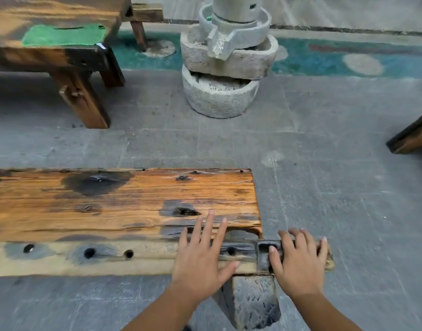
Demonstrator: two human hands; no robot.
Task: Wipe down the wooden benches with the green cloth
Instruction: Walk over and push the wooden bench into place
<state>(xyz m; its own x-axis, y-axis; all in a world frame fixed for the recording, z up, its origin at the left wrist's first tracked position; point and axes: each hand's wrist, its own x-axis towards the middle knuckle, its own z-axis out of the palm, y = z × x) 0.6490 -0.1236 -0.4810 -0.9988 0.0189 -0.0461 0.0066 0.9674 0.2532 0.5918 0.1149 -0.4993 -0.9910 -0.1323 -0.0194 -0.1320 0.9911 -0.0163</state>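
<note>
A long wooden bench (114, 206) with dark burn marks and holes runs across the lower part of the head view. My left hand (202, 261) lies flat over its near right edge, fingers spread, holding nothing. My right hand (298, 261) rests on the bench's right end, fingers curled over the dark end piece. The green cloth (64, 35) lies flat on a second wooden bench (49, 56) at the top left, far from both hands.
A stacked grey stone mill (226, 60) stands on the tiled floor between the benches. The corner of another dark wooden piece (413, 137) juts in at the right edge. A teal patterned strip (324, 58) crosses the floor behind.
</note>
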